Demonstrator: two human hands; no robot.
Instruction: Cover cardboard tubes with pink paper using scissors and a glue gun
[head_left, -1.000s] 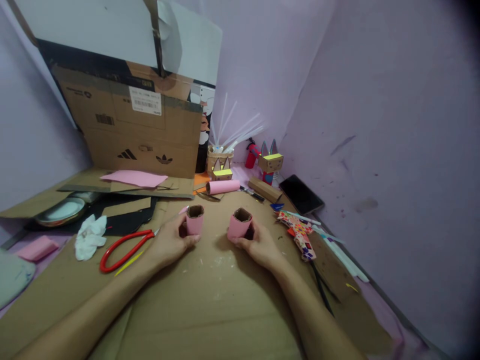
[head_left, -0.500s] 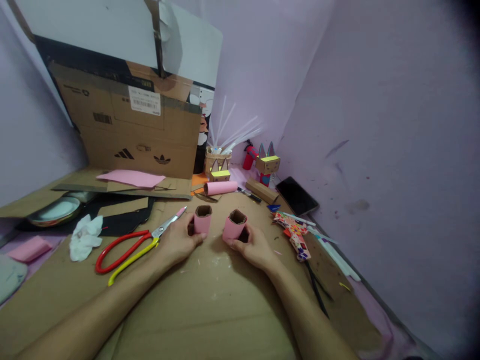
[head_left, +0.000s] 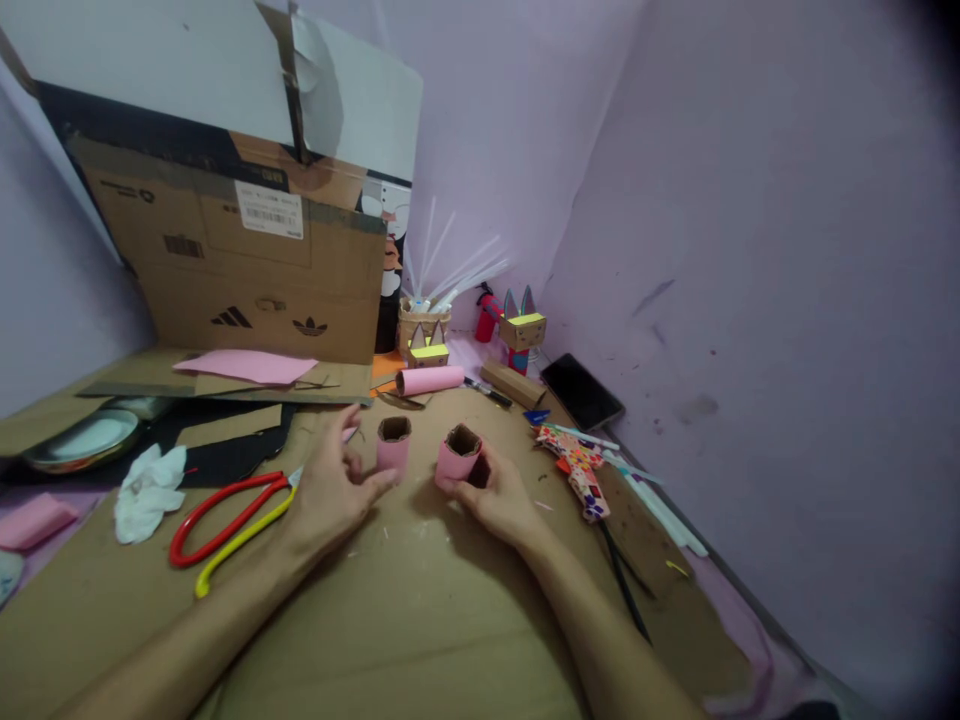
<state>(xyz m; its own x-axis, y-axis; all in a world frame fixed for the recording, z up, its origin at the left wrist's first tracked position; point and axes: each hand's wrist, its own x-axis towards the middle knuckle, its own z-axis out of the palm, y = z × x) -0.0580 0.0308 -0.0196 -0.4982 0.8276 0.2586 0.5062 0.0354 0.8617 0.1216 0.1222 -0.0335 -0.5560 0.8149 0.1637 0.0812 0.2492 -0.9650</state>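
Two short pink tubes with brown cardboard insides stand upright side by side on the cardboard sheet. Beside the left pink tube [head_left: 392, 455] is my left hand [head_left: 337, 485], its fingers spread and raised, with the thumb near the tube's base. My right hand [head_left: 491, 490] has its thumb and fingers round the right pink tube [head_left: 457, 462]. Scissors [head_left: 232, 515] with one red and one yellow handle lie left of my left hand, their blades mostly hidden behind it.
A big cardboard box [head_left: 262, 270] rises at the back left. Behind the tubes lie a pink roll [head_left: 431, 380], a marker [head_left: 489, 392] and a brown cardboard tube [head_left: 513, 384]. On the right are a phone [head_left: 583, 390], a flowered glue gun [head_left: 576, 465] and white sticks [head_left: 664, 510].
My left hand has let go of the left tube, moved a little left and opened its fingers. My right hand still holds its tube. The whole view has shifted slightly.
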